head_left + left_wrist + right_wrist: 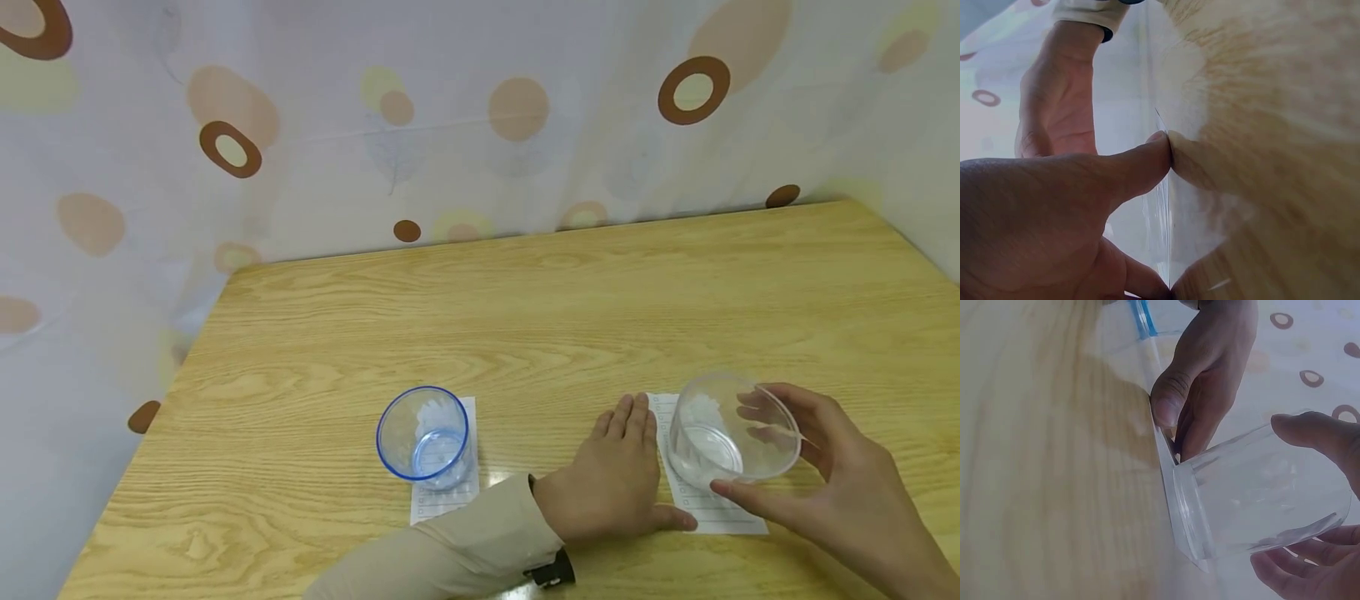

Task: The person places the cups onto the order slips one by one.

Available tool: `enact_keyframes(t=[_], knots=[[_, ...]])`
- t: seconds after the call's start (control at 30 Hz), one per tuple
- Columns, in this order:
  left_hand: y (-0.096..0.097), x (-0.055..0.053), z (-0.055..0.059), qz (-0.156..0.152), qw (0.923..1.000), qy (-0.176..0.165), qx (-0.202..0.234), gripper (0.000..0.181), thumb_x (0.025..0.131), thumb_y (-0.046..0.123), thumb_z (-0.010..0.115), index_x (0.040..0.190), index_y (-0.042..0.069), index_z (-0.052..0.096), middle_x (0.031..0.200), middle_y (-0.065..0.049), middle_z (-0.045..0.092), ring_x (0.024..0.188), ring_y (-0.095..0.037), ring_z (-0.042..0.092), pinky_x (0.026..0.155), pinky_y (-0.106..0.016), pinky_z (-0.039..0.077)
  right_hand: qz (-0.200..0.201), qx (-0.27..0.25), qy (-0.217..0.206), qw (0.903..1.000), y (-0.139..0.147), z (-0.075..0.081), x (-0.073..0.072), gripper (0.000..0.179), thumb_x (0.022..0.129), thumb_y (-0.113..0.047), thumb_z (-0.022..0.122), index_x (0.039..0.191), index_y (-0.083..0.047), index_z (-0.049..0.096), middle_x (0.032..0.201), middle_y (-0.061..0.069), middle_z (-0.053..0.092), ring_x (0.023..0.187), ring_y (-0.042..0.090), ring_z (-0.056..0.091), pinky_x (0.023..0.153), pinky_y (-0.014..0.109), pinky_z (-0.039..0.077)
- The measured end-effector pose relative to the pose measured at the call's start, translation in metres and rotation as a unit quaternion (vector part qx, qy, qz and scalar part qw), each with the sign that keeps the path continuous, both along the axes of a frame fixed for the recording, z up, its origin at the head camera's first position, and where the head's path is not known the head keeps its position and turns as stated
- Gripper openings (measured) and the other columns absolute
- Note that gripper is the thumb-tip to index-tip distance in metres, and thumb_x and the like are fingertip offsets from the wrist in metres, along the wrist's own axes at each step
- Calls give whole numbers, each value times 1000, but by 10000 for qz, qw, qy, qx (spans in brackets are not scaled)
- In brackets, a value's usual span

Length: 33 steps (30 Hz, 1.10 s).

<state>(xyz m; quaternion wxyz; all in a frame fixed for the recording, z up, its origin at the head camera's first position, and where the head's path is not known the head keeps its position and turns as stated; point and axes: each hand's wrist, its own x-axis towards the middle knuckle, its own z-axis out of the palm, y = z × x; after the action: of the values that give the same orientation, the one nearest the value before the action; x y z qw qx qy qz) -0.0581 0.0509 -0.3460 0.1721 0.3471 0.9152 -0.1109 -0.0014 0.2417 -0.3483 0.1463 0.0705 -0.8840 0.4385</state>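
In the head view, a clear plastic cup (pixel 697 462) stands on a sheet of printed paper (pixel 723 521) at the right. My right hand (pixel 847 475) grips this cup from its right side, thumb toward the near wall and fingers behind the far wall. To its left, my left hand (pixel 611 475) lies palm down with straight fingers along the paper's left edge, its thumb pointing at the cup. The right wrist view shows the cup's base (pixel 1191 515) right at the paper, between both hands. A blue-rimmed clear cup (pixel 431 433) stands further left, untouched.
Beneath the blue-rimmed cup lies a second sheet of printed paper (pixel 431 504), partly covered by my left sleeve (pixel 450 550). Everything rests on a wood-grain table (pixel 525 325). A white curtain with brown and peach spots (pixel 450 125) hangs along the back and left.
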Motion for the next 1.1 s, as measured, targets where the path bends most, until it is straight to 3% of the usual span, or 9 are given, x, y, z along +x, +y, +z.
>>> enact_keyframes(t=[0.4,1.1], knots=[[1,-1,0,-45,9999,-20,-95,103,81,83,30,155,13,17,161,-6,5,147,-20,4,116,-29,15,-106,-13,158,9998,-1,1,0,102,51,2,94,138,-9,43,123,-20,57,112,-11,50,86,0,34],[1,-1,0,1,9999,-119,-36,103,81,82,31,155,12,15,161,-6,4,147,-19,4,116,-28,15,296,-37,192,9994,4,-8,-3,108,51,7,91,143,-8,36,130,-18,52,118,-10,45,92,0,30]])
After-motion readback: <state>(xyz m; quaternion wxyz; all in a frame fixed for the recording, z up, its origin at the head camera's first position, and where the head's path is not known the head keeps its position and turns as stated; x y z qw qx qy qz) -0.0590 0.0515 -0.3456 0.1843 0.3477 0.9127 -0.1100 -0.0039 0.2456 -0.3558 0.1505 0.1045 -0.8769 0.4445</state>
